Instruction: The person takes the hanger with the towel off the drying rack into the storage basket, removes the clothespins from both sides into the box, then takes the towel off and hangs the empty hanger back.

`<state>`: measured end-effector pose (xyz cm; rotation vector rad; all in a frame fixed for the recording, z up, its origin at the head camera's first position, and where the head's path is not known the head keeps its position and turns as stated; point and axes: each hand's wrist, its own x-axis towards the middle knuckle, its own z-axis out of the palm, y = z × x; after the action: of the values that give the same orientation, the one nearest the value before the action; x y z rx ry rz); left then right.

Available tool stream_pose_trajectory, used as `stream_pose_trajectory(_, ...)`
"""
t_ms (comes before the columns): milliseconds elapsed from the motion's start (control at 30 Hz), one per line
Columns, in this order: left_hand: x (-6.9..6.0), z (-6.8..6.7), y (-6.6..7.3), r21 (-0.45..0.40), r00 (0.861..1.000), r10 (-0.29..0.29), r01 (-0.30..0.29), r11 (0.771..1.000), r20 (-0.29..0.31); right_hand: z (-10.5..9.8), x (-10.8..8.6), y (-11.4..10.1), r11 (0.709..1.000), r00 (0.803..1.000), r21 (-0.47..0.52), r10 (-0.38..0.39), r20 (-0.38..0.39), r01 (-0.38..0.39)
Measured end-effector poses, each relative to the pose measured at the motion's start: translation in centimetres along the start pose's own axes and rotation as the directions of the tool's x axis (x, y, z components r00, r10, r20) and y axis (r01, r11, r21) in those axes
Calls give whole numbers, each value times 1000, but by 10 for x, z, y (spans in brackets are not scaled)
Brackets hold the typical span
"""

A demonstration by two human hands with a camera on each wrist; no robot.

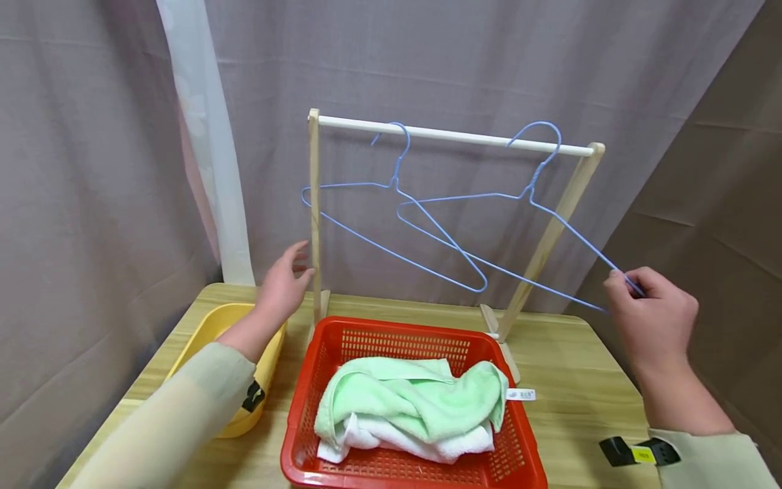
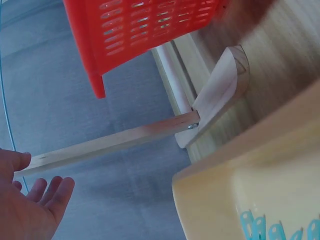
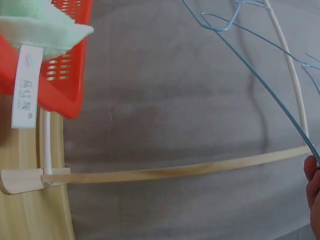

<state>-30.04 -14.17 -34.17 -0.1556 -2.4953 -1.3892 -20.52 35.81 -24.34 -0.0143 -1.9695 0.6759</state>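
My right hand grips the lower right corner of a blue wire hanger. That hanger's hook lies over the white bar of a small wooden rack, and the hanger tilts toward me. A second blue hanger hangs farther left on the same bar, partly overlapped by the first. My left hand is beside the rack's left post, its fingers loosely spread and holding nothing; whether it touches the post I cannot tell. In the right wrist view only the fingertips show, against the hanger wire.
A red basket in front of the rack holds a green towel over a white towel. A white tag hangs over its right rim. The yellow basin under my left arm contains several blue clothespins. Curtains stand behind the table.
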Motion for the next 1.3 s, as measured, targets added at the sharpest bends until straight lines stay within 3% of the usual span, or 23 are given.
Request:
stream_pose_trajectory(200,5,7,1,-47,1000,-12,12,999,-12,10,9,-10,999,998,-15,-51,32,51)
stream_pose_trajectory(533,12,9,0,-84,1000,-18,17,996,-18,32,22,-22,999,996,-19,-35,79,36)
stream_pose_trajectory(1033,13,17,0,-96,999,-40,37,995,-25,48,23,-34,998,990,-59,0,139,9)
stream_pose_trajectory(1300,14,18,1,-86,998,-39,36,996,-39,59,19,-31,998,990,-47,-25,137,32)
